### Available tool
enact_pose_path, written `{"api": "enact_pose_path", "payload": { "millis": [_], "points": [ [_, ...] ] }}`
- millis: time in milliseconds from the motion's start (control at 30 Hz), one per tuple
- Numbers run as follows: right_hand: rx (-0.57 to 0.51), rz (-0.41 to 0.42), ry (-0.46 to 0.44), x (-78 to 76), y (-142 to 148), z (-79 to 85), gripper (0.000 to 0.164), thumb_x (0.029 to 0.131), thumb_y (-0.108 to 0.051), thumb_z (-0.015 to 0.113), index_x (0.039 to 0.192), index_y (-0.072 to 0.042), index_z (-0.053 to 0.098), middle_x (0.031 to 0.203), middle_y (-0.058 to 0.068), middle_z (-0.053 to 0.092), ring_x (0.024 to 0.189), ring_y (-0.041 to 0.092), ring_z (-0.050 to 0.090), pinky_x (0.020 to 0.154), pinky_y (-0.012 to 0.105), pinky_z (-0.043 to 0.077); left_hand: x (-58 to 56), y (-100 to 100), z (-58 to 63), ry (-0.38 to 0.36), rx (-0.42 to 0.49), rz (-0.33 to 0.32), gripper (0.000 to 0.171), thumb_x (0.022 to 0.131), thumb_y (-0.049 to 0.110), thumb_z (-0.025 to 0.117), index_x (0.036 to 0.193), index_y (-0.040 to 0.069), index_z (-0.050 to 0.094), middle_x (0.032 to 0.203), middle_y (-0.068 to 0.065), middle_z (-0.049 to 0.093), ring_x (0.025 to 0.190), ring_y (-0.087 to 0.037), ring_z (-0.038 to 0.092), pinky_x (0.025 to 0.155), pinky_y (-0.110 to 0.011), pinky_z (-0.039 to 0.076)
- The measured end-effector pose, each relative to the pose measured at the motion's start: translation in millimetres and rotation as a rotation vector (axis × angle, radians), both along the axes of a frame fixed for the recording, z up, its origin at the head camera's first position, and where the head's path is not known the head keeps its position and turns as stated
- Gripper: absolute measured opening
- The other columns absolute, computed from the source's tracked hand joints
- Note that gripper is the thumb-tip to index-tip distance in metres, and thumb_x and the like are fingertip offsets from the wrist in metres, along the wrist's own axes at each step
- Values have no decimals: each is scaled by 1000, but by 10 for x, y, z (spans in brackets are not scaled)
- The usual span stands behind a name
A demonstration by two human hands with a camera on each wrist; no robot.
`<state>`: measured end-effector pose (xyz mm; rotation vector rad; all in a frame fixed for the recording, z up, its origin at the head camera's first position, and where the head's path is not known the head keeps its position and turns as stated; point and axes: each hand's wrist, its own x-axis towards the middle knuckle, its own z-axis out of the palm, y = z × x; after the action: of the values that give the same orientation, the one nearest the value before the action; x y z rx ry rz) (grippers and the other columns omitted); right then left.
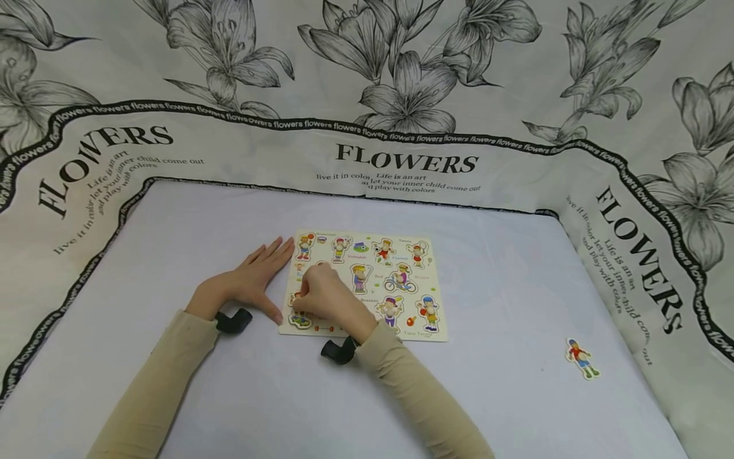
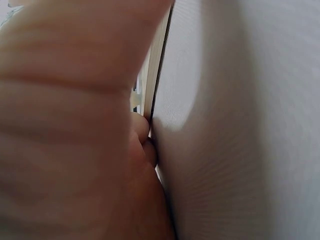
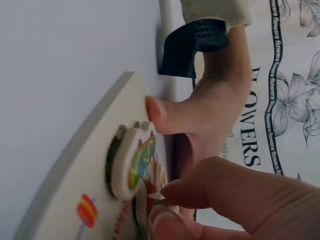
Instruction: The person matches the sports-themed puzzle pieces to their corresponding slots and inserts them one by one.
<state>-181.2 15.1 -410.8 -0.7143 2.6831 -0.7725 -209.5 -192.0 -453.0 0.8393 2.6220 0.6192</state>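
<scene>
A cream puzzle board [image 1: 425, 289] with knobbed pieces of sports figures lies on the table. My left hand [image 1: 252, 277] is spread flat along its left edge, thumb near the lower corner and fingertips by the upper one. Over the lower left of the board, my right hand [image 1: 329, 293] pinches a puzzle piece [image 3: 142, 165] between thumb and forefinger. In the right wrist view this piece stands tilted and raised above a dark recess. The left wrist view shows mostly blurred skin and the edge of the board [image 2: 156, 65].
A loose puzzle piece [image 1: 582, 359] of a figure in a red top lies far right on the white tablecloth [image 1: 487, 274]. A flower-printed cloth [image 1: 258, 146] rises around the table's back and sides. Black wrist mounts [image 1: 339, 350] sit at both cuffs.
</scene>
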Motion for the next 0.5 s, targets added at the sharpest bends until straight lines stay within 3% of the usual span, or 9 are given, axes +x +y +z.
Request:
{"api": "enact_pose_path", "payload": {
  "millis": [167,500],
  "points": [
    [-1,3,4,-1,2,-48,23,74,-11,81,61,-10,61,60,-2,54,71,14,50,55,20,42,-7,12,-20,7,-7,2,150,54,70,85,158,1,3,166,-13,-4,151,-32,-11,121,-52,-4],
    [-52,21,-10,-4,20,-100,22,74,-8,79,63,-10,60,58,-4,54,54,9,50,47,18,41,-8,17,-15,3,0,-3,150,54,70,85,158,1,2,166,-14,-5,151,-33,-11,120,-52,-5]
  ]
}}
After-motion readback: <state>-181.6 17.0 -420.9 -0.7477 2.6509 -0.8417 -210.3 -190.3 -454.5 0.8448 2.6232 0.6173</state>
